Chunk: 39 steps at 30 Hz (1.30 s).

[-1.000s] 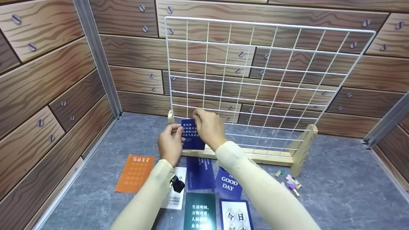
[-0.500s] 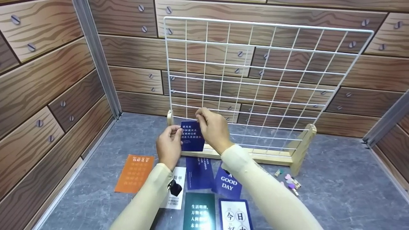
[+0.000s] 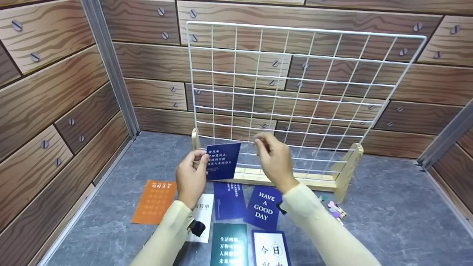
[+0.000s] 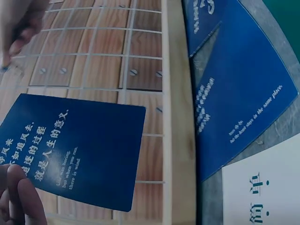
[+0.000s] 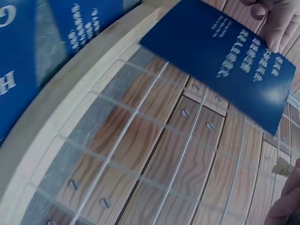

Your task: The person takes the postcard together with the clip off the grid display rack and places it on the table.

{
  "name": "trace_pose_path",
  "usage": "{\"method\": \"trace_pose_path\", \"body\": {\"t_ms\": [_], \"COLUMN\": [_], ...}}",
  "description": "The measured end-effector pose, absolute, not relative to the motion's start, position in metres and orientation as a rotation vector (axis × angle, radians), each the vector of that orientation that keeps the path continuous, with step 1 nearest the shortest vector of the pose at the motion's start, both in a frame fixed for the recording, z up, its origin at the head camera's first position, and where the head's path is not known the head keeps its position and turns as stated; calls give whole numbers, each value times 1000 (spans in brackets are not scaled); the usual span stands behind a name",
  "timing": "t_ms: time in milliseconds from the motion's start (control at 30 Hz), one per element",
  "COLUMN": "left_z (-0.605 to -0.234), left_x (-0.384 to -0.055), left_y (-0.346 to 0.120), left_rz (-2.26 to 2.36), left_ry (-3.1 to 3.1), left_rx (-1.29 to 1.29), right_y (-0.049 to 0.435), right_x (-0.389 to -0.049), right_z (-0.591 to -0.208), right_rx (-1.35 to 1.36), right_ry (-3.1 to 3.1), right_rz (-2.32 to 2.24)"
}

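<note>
My left hand (image 3: 191,179) pinches a navy card (image 3: 223,162) with white writing by its left edge, thumb in front. The card is held up, slightly tilted, before the lower left of the white wire grid (image 3: 314,77). To its right, apart from the card, is my right hand (image 3: 275,159), with thumb and forefinger together. In the right wrist view a small wooden clothespin (image 5: 282,167) shows at those fingertips; most of that hand is cut off by the frame edge. The left wrist view shows the card's (image 4: 84,150) printed face.
The grid stands in a wooden base (image 3: 310,181). Before it lie an orange card (image 3: 155,201), a white card (image 3: 202,218), two more navy cards, a green card (image 3: 230,244) and a blue-bordered card (image 3: 271,247). Small coloured clothespins (image 3: 335,212) lie at the right.
My right hand has drawn away from the card's top right to the right. The card, still in my left hand, has come slightly down and left, away from the grid, and tilted.
</note>
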<state>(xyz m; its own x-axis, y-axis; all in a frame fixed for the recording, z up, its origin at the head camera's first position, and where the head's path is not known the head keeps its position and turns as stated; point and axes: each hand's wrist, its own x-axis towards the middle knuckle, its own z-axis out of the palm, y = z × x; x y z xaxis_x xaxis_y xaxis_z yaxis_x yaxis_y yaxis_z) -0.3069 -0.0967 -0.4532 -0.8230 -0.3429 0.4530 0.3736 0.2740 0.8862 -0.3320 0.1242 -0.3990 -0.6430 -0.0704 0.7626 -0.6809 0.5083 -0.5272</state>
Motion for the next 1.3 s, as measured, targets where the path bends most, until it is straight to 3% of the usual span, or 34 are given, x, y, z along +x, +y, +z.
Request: {"method": "trace_pose_path", "body": {"t_ms": [500, 867, 1300], "left_z": [-445, -426, -419], "left_x": [-285, -276, -267], "left_y": [-128, -154, -166], "left_rz": [-1564, -1593, -1657], "left_ry": [-1969, -2084, -2430], "left_rx": [-36, -66, -397], "right_y": [190, 235, 280], "right_x": [-294, -267, -263], "right_z": [-426, -433, -449], "right_rx": [548, 331, 214], "right_ry": [-1942, -1919, -2111], "right_rz": [1175, 1082, 1096]}}
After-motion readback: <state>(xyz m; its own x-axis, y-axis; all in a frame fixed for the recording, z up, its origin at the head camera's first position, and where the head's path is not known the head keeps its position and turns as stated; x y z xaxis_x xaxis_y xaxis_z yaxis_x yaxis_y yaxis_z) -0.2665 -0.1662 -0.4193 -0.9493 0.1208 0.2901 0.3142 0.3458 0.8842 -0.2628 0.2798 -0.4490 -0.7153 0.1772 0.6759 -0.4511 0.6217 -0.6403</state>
